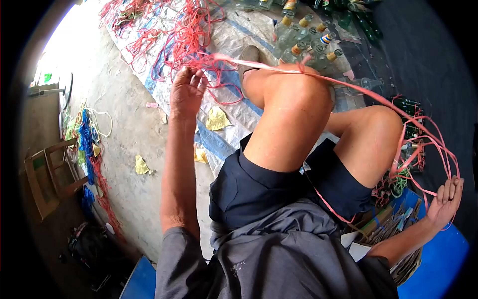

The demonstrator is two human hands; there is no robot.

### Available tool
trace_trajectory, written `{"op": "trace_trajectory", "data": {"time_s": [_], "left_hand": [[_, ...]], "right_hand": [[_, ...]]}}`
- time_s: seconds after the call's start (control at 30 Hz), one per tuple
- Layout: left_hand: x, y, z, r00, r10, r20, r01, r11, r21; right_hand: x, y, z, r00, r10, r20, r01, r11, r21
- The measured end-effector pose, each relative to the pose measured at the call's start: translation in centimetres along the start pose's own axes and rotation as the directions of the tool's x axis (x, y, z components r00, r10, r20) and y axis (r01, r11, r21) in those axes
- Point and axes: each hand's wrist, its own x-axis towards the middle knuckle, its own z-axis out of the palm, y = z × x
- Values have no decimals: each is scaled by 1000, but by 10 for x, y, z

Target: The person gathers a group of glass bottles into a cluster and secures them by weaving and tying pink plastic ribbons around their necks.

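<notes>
My right hand (pixel 445 203), out at the far right, has its fingers closed round loops of pink plastic string (pixel 371 92). From there the string arcs over my raised knees towards a large tangle of the same red-pink string (pixel 191 37) at the top. My left hand (pixel 188 92) is at the lower edge of that tangle, palm partly showing and fingers slightly bent and apart. Its fingertips overlap the nearest strands, and I make out no strand gripped between them. A thin pink strand also lies across my lap.
A white-and-blue striped tarp (pixel 234 127) covers the floor ahead. Clear glass bottles (pixel 298 45) and green bottles (pixel 366 25) stand or lie at the upper right. Yellow scraps (pixel 217 118), a wooden frame (pixel 42 172) and hanging cords (pixel 85 144) are at left; a cardboard stack (pixel 408 264) is at right.
</notes>
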Motion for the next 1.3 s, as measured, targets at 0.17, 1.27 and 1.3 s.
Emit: {"op": "trace_trajectory", "data": {"time_s": [0.17, 1.27, 1.3], "left_hand": [[11, 38, -33, 993, 81, -87, -78, 996, 33], [-10, 305, 15, 657, 753, 40, -574, 465, 674], [-9, 313, 24, 649, 759, 57, -584, 448, 677]], "right_hand": [[5, -14, -19, 1000, -6, 21, 4, 998, 57], [-20, 1, 23, 994, -26, -106, 27, 1000, 11], [-20, 2, 26, 994, -22, -106, 23, 1000, 9]]}}
